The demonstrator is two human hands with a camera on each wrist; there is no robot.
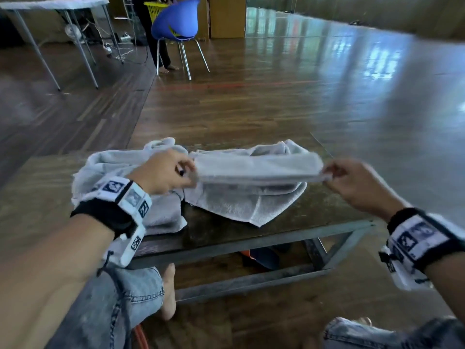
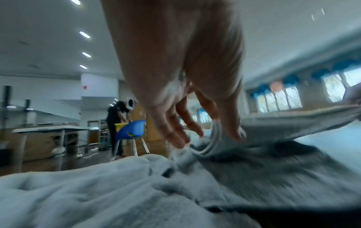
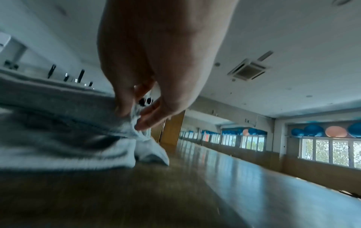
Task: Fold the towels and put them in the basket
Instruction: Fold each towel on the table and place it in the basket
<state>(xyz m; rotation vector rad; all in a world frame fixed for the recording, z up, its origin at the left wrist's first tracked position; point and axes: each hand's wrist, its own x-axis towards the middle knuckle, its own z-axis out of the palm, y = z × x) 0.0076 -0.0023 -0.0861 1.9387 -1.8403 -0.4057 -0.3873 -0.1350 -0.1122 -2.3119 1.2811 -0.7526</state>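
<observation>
A pale grey towel (image 1: 254, 167) is stretched between both hands just above a low dark table (image 1: 216, 238). My left hand (image 1: 186, 172) pinches its left end, seen close in the left wrist view as towel edge (image 2: 218, 138) under the thumb. My right hand (image 1: 327, 173) pinches the right end (image 3: 134, 121). The towel's lower part (image 1: 241, 205) drapes onto the table. A second crumpled towel (image 1: 113, 167) lies at the table's left, under my left wrist. A yellow basket (image 1: 154, 8) stands far off behind a blue chair.
A blue chair (image 1: 176, 23) and a standing person (image 2: 119, 117) are far ahead on the wooden floor. A white folding table (image 1: 55, 3) stands at the back left. My knees in jeans (image 1: 130, 295) sit against the table's front metal frame (image 1: 251, 280).
</observation>
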